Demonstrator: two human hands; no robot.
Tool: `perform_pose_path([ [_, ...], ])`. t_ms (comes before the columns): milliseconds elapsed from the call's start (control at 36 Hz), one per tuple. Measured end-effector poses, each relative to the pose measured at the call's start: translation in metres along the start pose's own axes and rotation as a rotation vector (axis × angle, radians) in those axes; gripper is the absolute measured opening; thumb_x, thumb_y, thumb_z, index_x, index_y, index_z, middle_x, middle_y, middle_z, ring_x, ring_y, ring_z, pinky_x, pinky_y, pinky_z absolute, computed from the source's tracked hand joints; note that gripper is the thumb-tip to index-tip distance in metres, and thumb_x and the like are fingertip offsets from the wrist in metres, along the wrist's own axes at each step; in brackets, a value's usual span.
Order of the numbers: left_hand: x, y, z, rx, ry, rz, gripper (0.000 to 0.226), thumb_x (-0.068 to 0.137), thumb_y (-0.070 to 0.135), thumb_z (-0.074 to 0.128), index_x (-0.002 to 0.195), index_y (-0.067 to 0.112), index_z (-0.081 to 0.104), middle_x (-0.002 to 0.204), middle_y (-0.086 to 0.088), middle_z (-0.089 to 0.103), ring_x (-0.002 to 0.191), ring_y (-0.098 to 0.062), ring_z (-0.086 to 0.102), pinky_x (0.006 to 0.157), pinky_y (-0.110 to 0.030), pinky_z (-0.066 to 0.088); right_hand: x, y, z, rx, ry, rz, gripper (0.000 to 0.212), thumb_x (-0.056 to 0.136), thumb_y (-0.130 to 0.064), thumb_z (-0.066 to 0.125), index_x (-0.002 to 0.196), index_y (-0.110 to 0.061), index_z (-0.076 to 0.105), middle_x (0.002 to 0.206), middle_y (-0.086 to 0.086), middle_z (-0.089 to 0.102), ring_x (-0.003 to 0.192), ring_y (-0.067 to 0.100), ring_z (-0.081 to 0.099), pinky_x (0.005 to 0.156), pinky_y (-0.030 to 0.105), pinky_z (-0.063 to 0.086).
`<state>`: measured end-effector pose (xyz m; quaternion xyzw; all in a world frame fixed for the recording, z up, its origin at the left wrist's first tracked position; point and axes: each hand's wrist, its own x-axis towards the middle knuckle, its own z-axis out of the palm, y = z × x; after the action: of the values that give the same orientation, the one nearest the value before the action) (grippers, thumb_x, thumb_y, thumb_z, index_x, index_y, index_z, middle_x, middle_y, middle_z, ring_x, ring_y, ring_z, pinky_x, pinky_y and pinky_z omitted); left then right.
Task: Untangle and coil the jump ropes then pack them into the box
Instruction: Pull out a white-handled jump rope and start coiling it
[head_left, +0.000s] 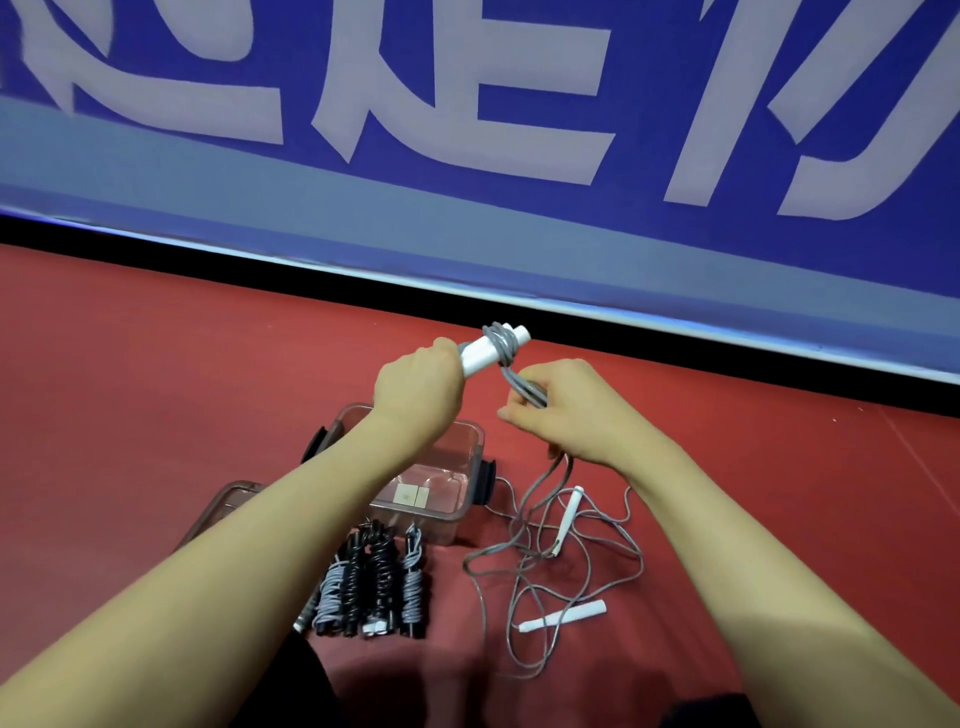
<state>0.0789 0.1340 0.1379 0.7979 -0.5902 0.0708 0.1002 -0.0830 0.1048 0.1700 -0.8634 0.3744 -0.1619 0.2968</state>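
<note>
Gripping white handles (491, 353) and grey cord (524, 387), both hands hover over red floor (156, 389).

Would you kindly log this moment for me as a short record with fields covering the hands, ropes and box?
left hand: left hand grips white handles with grey cord wound round them
right hand: right hand pinches the same cord's loops, the rest trailing down to the floor
loose rope: grey tangle with two white handles lying on the red floor
coiled ropes: bundles side by side in front of the box
box: clear box, open, no ropes visible inside
lid: lid lying left of the box
</note>
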Motion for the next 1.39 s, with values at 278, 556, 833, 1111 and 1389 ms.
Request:
perform_pose_path([
  [278, -0.013, 0.009, 0.002, 0.228, -0.111, 0.416, 0.014, 0.096, 0.019, 0.04, 0.105, 0.013, 0.048, 0.097, -0.007, 0.064, 0.084, -0.031, 0.062, 0.058, -0.031, 0.033, 0.001, 0.003, -0.009, -0.118, 0.364, -0.138, 0.023, 0.074, -0.012, 0.052, 0.081, -0.023, 0.071, 0.076, 0.001, 0.069, 0.066, 0.021, 0.062, 0.062, 0.032, 0.05],
  [556, -0.021, 0.021, -0.005, 0.27, -0.058, 0.654, 0.015, 0.091, 0.021, 0.043, 0.097, 0.011, 0.052, 0.087, -0.007, 0.066, 0.074, -0.03, 0.064, 0.052, -0.028, 0.027, 0.017, 0.031, -0.01, 0.209, 0.331, 0.191, 0.021, 0.069, -0.02, 0.084, 0.07, -0.012, 0.065, 0.039, -0.015, 0.045, 0.038, -0.003, 0.042, 0.042, 0.011, 0.027],
  [833, -0.009, 0.012, -0.016, -0.174, 0.459, 0.56, 0.013, 0.067, 0.02, 0.043, 0.061, 0.009, 0.048, 0.044, -0.002, 0.048, 0.028, -0.025, 0.042, 0.041, -0.016, 0.018, 0.015, 0.042, 0.002, 0.179, 0.118, 0.207, 0.016, 0.085, -0.003, 0.06, 0.075, -0.014, 0.061, 0.068, 0.003, 0.057, 0.056, 0.002, 0.049, 0.064, 0.022, 0.046],
  [1111, -0.005, 0.02, -0.014, -0.152, 0.067, 0.068, 0.014, 0.095, 0.014, 0.043, 0.091, 0.014, 0.029, 0.094, -0.011, 0.064, 0.073, -0.033, 0.052, 0.059, -0.033, 0.03, 0.007, 0.016, 0.007, 0.132, 0.012, 0.146, 0.026, 0.086, -0.024, 0.067, 0.072, -0.005, 0.057, 0.052, 0.001, 0.048, 0.039, 0.016, 0.052, 0.046, 0.024, 0.045],
  [1389, -0.002, 0.011, 0.0, -0.012, -0.067, -0.068, 0.014, 0.096, 0.009, 0.042, 0.108, 0.003, 0.046, 0.106, -0.015, 0.064, 0.094, -0.037, 0.062, 0.065, -0.036, 0.034, 0.0, 0.004, 0.009, -0.019, -0.079, 0.006, 0.019, 0.083, -0.004, 0.053, 0.064, -0.003, 0.048, 0.054, 0.009, 0.051, 0.056, 0.036, 0.063, 0.051, 0.039, 0.05],
])
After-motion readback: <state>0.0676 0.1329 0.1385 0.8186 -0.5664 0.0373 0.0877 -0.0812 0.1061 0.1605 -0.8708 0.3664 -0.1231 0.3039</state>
